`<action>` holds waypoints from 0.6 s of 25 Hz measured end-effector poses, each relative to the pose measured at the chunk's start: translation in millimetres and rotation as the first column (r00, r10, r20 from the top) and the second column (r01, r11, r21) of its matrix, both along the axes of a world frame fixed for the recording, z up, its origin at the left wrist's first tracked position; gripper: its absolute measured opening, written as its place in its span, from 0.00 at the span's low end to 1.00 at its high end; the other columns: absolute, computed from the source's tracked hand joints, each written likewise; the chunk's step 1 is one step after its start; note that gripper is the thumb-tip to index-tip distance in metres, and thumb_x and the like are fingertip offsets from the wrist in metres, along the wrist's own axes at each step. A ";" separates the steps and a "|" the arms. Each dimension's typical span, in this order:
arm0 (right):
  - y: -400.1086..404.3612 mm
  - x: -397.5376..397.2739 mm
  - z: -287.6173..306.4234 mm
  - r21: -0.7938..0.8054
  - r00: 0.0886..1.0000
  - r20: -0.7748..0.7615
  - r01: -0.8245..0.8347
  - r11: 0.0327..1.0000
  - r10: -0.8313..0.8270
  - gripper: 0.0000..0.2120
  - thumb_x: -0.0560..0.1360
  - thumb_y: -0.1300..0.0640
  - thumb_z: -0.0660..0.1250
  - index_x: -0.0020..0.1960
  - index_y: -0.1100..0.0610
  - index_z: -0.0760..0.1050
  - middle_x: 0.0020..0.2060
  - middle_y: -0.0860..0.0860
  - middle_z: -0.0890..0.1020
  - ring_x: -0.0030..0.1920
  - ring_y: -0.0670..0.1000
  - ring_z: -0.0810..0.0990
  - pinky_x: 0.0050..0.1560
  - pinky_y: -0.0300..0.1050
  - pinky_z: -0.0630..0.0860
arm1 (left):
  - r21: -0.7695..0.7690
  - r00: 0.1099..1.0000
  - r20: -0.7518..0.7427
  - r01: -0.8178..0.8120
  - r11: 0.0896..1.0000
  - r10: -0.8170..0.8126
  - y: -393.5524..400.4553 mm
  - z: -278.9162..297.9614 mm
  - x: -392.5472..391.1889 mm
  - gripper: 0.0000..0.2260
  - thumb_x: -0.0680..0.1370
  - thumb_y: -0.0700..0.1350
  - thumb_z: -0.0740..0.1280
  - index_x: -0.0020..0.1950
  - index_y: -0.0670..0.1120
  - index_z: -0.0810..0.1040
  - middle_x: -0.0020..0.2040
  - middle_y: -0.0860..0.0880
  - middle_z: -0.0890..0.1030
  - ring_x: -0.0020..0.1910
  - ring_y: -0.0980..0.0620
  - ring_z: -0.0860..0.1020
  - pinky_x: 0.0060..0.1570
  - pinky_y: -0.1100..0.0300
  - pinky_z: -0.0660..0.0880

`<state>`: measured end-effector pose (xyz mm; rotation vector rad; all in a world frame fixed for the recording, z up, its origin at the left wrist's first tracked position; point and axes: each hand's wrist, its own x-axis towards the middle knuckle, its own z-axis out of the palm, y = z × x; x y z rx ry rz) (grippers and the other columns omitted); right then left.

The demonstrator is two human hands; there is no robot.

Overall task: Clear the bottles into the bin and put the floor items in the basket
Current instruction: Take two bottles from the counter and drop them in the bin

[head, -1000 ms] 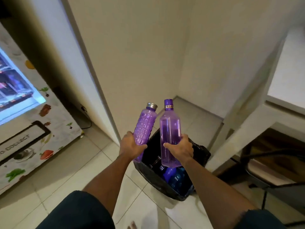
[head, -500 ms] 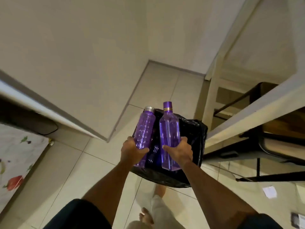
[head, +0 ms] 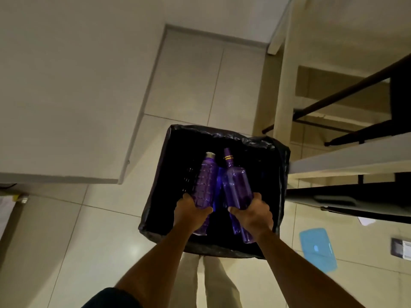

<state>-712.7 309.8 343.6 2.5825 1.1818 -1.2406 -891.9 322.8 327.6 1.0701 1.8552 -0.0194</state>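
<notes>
Both hands are hovering right over the bin (head: 280,156), each wrapped around a purple bottle near its base: left hand (head: 191,211) gripping the ribbed bottle (head: 205,183), right hand (head: 253,213) gripping the smooth bottle (head: 236,187). Neither's dropped yet, looks like that's next. The bin's too dark to see what else is in there. A blue lid (head: 318,248) is lying on the floor, so the basket part isn't done, and no basket's showing.
</notes>
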 end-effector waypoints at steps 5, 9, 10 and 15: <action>18.6 -14.0 -60.8 -0.096 0.993 0.063 -0.091 0.991 0.097 0.39 0.65 0.34 0.75 0.67 0.55 0.69 0.60 0.56 0.79 0.57 0.61 0.81 0.53 0.51 0.80 | -0.117 0.997 -0.077 -0.021 0.993 0.012 23.5 -55.3 -3.3 0.29 0.71 0.56 0.75 0.65 0.41 0.72 0.59 0.42 0.78 0.55 0.42 0.79 0.43 0.58 0.73; 25.6 -22.1 -111.3 -0.218 0.990 0.090 -0.089 0.972 0.111 0.36 0.66 0.34 0.74 0.65 0.55 0.72 0.58 0.56 0.81 0.56 0.58 0.82 0.50 0.46 0.79 | -0.145 0.996 -0.072 0.050 0.988 -0.060 43.6 -101.1 -18.1 0.26 0.74 0.53 0.73 0.65 0.41 0.73 0.59 0.43 0.79 0.56 0.44 0.79 0.45 0.59 0.72; 26.1 -21.8 -121.6 -0.248 0.990 0.089 -0.088 0.965 0.113 0.35 0.67 0.34 0.73 0.64 0.55 0.72 0.58 0.56 0.80 0.57 0.58 0.81 0.50 0.45 0.78 | -0.143 0.995 -0.068 0.056 0.988 -0.066 46.3 -111.7 -20.8 0.26 0.74 0.52 0.73 0.67 0.41 0.71 0.60 0.43 0.78 0.57 0.44 0.79 0.45 0.60 0.73; 25.9 -15.0 -158.4 -0.297 0.999 0.053 0.005 0.955 0.011 0.36 0.68 0.36 0.74 0.67 0.56 0.70 0.61 0.56 0.79 0.60 0.57 0.79 0.48 0.43 0.73 | -0.192 0.974 -0.115 0.172 0.966 -0.196 33.9 -142.5 -19.5 0.30 0.74 0.53 0.73 0.72 0.46 0.67 0.65 0.43 0.76 0.61 0.42 0.78 0.56 0.54 0.77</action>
